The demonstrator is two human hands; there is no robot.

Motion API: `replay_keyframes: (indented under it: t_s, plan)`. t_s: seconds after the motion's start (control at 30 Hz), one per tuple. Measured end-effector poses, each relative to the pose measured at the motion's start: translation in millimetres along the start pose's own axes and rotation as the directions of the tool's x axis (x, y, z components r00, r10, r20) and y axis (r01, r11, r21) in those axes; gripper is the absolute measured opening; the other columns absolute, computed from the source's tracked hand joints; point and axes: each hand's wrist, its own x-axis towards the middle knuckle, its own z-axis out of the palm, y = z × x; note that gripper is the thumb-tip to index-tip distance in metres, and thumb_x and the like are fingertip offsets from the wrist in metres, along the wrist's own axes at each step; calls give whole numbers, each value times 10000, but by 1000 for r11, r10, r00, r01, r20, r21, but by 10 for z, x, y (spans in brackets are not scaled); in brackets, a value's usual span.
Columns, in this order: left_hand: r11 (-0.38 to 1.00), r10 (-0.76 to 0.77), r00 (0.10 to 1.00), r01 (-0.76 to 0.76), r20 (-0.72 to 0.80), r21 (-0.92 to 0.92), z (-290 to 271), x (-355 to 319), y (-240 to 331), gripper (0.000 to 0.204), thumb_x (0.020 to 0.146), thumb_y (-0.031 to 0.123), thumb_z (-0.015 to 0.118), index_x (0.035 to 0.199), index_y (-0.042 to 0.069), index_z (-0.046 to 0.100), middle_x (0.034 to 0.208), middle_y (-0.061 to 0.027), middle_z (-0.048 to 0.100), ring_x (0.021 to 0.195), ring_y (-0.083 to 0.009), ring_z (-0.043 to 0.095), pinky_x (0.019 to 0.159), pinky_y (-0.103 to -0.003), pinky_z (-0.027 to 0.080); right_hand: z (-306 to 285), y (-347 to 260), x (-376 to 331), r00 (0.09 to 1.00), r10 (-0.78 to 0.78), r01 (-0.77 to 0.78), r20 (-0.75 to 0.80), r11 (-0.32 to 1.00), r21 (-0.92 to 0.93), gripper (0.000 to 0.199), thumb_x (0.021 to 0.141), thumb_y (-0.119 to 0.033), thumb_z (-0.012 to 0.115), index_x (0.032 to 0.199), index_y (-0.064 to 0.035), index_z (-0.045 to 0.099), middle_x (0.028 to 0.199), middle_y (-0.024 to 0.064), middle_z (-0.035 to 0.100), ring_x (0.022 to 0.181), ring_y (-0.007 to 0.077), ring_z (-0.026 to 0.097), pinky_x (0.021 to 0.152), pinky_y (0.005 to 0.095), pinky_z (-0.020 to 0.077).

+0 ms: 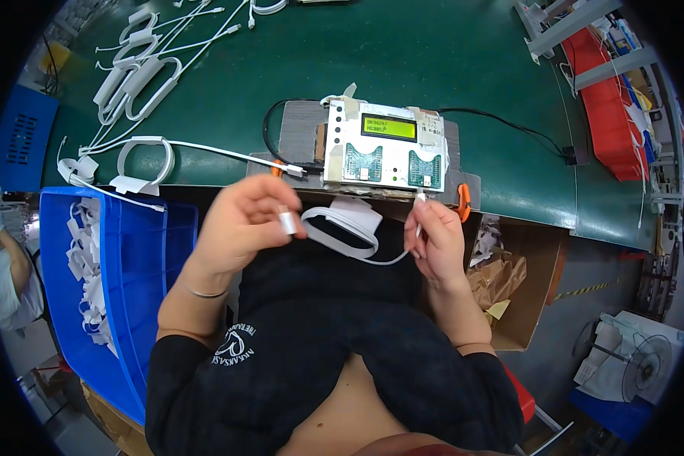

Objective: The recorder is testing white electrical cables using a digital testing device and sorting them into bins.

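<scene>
My right hand (438, 237) pinches the white plug (420, 199) of a charging cable at the front edge of the tester, just below its right-hand socket; I cannot tell whether it is seated. Between my hands hangs the coiled white cable (340, 234), with a white paper band (357, 216) round it. In my left hand (251, 220) a small white piece (286, 221) sits between thumb and fingers. It resembles a plug, but its kind is unclear. The tester (384, 144) is a white box with a lit green display and two small circuit boards.
Banded white cables (140, 83) lie across the green table (463, 57) at the far left; another coil (146, 161) is nearer. A blue bin (121, 258) of paper scraps stands left. Right are a cardboard box (536, 292), a red tray (596, 99) and a fan (646, 365).
</scene>
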Motion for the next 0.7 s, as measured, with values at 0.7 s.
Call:
replay_keyframes:
  t_s: [0.7]
  plan:
    - [3,621,723,-387,301,922,412,467,-177,144,707,167,724,722,72,617,630,-25,567,567,-205,491,530,-318,388,33,-29,68,989,-145,141,-40,987,-81,324,948,-217,472,741,11,573,517,88,553,368,62,383,384,169,294]
